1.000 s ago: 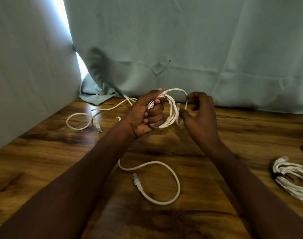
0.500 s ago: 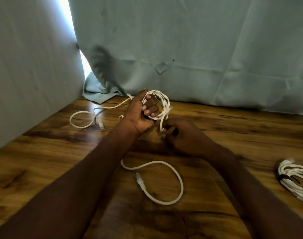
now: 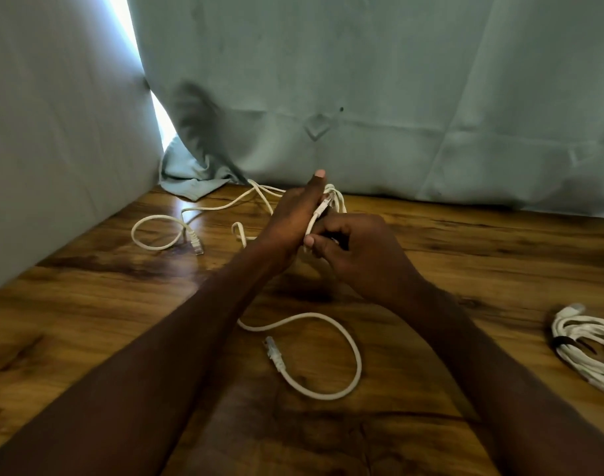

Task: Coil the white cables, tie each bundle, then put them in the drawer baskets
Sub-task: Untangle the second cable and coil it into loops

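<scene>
Coil in hand: I see a small bundle of white cable (image 3: 336,201) raised above the wooden table (image 3: 87,310), toward its far side, held between both hands; only a few loops show past the fingers.
Plug end: one clear connector (image 3: 324,203) lies against the coil, just beside my left thumb.
Left hand: my left hand (image 3: 293,221) holds the coil from the left, thumb pointing straight up; its other fingers are hidden behind the hand, so I read it as gripping the bundle but cannot see how they curl.
Right hand: my right hand (image 3: 355,249) has its fingers curled in, pinching the cable strand just below the connector, and it touches the left hand.
Loose tail, near: a stretch of white cable (image 3: 345,341) runs out from under my left forearm and curves in an open loop on the table, ending in a plug (image 3: 275,353) that lies inside the loop.
Loose tail, far: another stretch of cable (image 3: 156,231) trails left from the hands across the table, loops, and ends in a second plug (image 3: 195,242) near the left wall.
Finished bundle: a coiled white bundle (image 3: 589,348) with a dark tie (image 3: 568,342) round it lies at the right edge, well apart from my hands.
Backdrop: a pale grey-green curtain (image 3: 396,97) hangs behind the table, a bright gap at its left seam.
</scene>
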